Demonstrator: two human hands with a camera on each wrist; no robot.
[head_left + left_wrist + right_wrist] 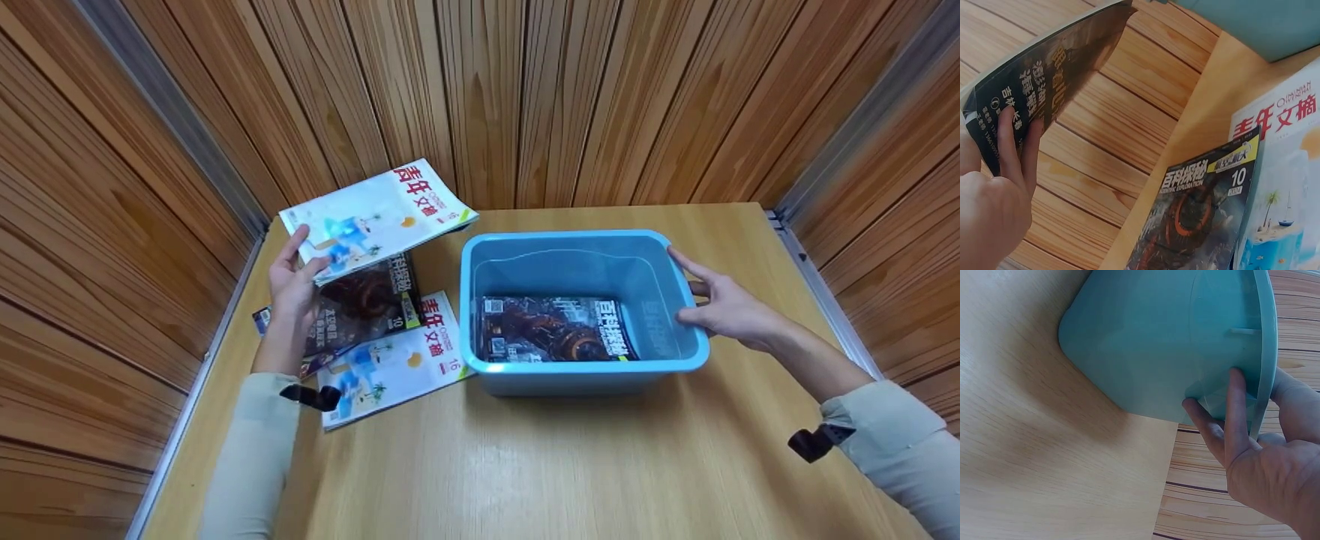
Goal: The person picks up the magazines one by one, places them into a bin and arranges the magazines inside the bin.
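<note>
One dark-covered magazine (555,330) already lies flat on the floor of the blue bin (585,379), so the sorting looks to have begun but is far from finished. The left hand (294,281) holds a white-covered magazine (379,214) lifted off the desk (525,465), to the left of the bin; its thumb lies over the near edge and its fingers (1013,146) are stretched along the underside, pinching it. Beneath that raised copy, also left of the bin, a second dark magazine (367,304) rests on another white one (397,360), and a corner of what may be a further copy peeks out at the far left of the pile, though too little shows to be sure. The right hand (724,307) grips the bin's right rim, thumb inside and fingers (1230,422) against the outer wall. By this showing, one copy is in, one is in hand, and at least two wait.
</note>
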